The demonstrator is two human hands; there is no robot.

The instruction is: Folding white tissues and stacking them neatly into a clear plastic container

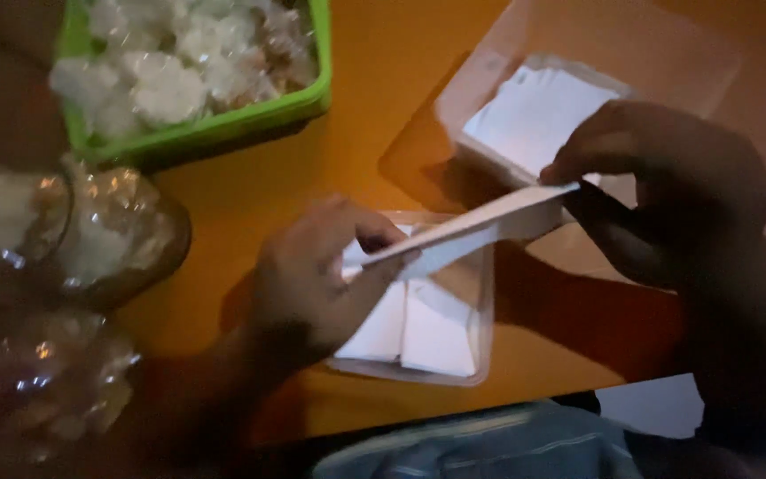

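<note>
Two hands hold one folded paper over a clear box at mid-frame.
The left hand (312,279) pinches the paper (467,232) at its lower left end; the right hand (658,177) grips the upper right end. The box (480,355) holds two white stacks. One green tray (223,124) sits upper left, one paper pile (534,111) upper right.

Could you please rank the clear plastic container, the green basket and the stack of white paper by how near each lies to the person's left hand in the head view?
1. Clear plastic container: directly under and beside the left hand, at centre.
2. Stack of white paper: upper right, near the right hand.
3. Green basket: upper left, at the table's far edge.
</note>
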